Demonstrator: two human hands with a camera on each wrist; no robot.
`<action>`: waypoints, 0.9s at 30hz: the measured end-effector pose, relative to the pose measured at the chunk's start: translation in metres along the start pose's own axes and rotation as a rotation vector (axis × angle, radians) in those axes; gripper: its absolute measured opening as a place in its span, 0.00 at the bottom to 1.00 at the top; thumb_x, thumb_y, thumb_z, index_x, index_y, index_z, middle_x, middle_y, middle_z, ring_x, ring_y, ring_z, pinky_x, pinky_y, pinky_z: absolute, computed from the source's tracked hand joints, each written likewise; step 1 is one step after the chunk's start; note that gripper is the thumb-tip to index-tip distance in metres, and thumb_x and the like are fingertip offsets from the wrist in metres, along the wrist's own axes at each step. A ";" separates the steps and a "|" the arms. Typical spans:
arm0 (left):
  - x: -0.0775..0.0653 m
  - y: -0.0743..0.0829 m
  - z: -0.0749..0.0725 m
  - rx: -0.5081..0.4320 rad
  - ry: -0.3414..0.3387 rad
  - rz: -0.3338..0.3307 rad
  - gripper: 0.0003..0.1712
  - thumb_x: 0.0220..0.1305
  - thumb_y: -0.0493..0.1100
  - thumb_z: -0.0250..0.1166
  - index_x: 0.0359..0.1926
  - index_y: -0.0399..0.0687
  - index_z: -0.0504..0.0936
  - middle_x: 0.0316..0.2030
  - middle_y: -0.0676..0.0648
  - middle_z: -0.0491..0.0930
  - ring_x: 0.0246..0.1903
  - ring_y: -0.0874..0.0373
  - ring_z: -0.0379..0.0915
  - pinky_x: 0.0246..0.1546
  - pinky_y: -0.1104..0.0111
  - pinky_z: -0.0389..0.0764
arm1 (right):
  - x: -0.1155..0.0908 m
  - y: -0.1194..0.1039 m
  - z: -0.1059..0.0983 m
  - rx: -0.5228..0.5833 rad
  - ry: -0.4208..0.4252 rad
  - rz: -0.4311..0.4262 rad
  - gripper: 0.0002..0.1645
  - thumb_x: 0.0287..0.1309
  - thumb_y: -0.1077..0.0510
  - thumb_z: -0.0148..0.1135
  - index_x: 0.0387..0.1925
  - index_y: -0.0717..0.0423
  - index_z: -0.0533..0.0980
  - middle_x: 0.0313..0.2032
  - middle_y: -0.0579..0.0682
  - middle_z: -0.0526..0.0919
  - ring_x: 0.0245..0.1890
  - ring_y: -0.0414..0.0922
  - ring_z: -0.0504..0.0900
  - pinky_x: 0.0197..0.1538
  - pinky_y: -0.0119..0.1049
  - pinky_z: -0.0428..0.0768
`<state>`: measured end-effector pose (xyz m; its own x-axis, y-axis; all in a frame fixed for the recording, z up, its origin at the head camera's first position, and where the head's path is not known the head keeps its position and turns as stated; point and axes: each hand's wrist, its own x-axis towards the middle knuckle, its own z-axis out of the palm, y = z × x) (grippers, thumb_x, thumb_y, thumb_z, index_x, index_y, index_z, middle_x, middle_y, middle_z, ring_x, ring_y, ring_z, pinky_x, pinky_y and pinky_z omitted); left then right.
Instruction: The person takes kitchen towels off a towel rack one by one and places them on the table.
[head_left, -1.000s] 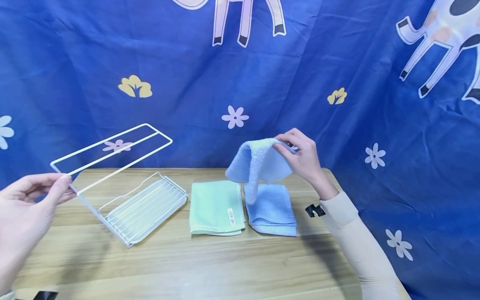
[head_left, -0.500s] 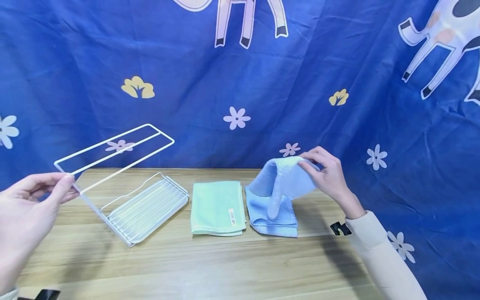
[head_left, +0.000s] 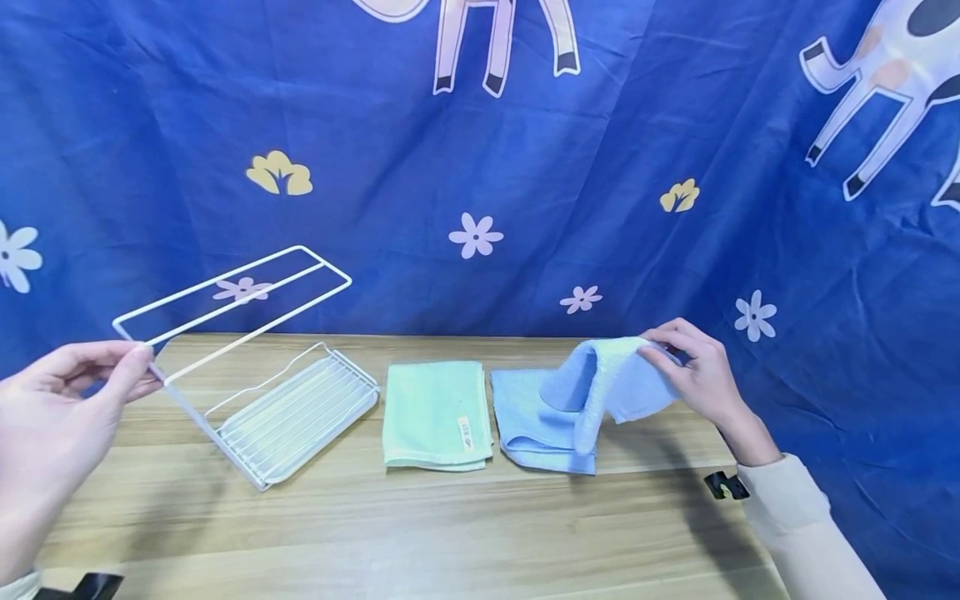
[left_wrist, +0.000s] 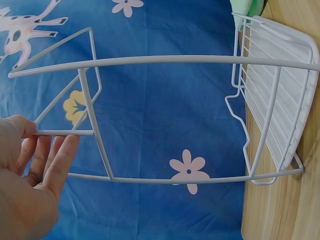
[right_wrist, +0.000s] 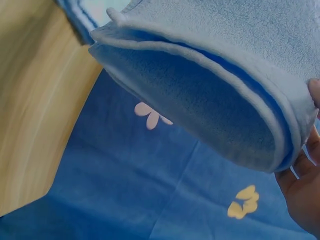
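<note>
Between thumb and fingers, my left hand [head_left: 82, 408] pinches a bar at the top of a white wire rack [left_wrist: 165, 59]. The rack stands on the wooden table at the left, with a white tray [head_left: 300, 417] in its base. My right hand [head_left: 701, 371] pinches a light blue towel [right_wrist: 195, 95], which hangs folded and drooping. In the head view, this towel overlaps the right part of a folded blue towel [head_left: 525, 408] lying on the table. Just left of that lies a folded mint green towel [head_left: 431, 408] with a small white label.
A blue curtain [head_left: 375, 192] printed with flowers and animals hangs behind and to the right of the wooden table [head_left: 420, 533]. Black wrist straps show at both forearms.
My right hand has moved right and down with the light blue towel, uncovering more of the folded blue one's left part. My left hand stays on the rack.
</note>
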<state>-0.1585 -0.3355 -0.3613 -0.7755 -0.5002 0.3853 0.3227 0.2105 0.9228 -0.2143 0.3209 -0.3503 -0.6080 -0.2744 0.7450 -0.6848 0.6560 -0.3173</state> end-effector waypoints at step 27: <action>-0.001 0.000 0.001 0.038 0.006 0.049 0.14 0.65 0.23 0.68 0.35 0.47 0.88 0.25 0.62 0.90 0.21 0.72 0.86 0.23 0.82 0.88 | -0.067 0.013 -0.067 -0.170 -0.136 0.118 0.19 0.51 0.74 0.77 0.38 0.49 0.89 0.34 0.43 0.87 0.31 0.25 0.76 0.30 0.14 0.76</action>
<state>-0.1583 -0.3337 -0.3614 -0.7559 -0.4939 0.4298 0.3388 0.2667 0.9023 -0.1553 0.3952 -0.3654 -0.7360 -0.2735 0.6193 -0.5356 0.7947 -0.2856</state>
